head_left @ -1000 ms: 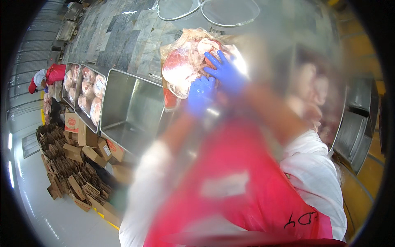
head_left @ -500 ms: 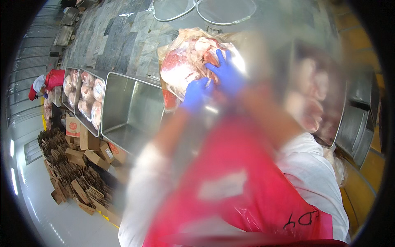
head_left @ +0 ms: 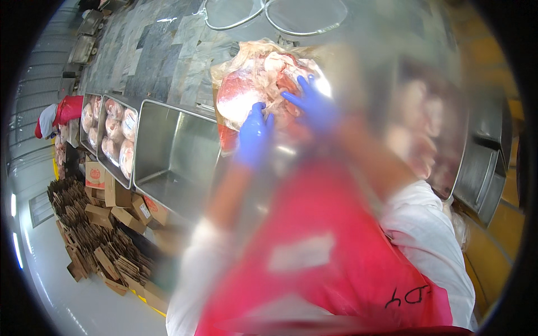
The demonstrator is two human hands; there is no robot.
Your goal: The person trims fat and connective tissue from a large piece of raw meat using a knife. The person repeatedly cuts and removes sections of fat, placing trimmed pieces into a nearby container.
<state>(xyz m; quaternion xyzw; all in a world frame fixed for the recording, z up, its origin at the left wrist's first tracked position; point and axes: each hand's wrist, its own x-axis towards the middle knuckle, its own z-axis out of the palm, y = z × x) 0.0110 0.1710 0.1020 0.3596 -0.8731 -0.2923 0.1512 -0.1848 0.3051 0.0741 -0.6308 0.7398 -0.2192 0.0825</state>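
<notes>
A large cut of raw red and white meat (head_left: 238,92) lies in front of me, with a loose clear plastic bag (head_left: 255,50) bunched around its far side. My right hand (head_left: 316,109), in a blue glove, rests on the right part of the meat with its fingers spread. At the near left side of the meat is my left hand (head_left: 253,137), also blue-gloved; its thumb and fingers are apart, with no hold on the plastic visible. Glare and a smear in the picture blur the area right of the meat.
A deep steel tub (head_left: 174,145) stands to my left, beside another tub holding several wrapped meat pieces (head_left: 114,127). More meat (head_left: 414,129) fills a blurred tub at right. Flattened cardboard boxes (head_left: 73,207) pile at lower left. Metal hoops (head_left: 305,32) are beyond the meat; a co-worker (head_left: 61,115) bends at far left.
My left hand has drawn back left and nearer to me from the middle of the meat, its fingers parting. My right hand stays on the meat, shifted slightly nearer.
</notes>
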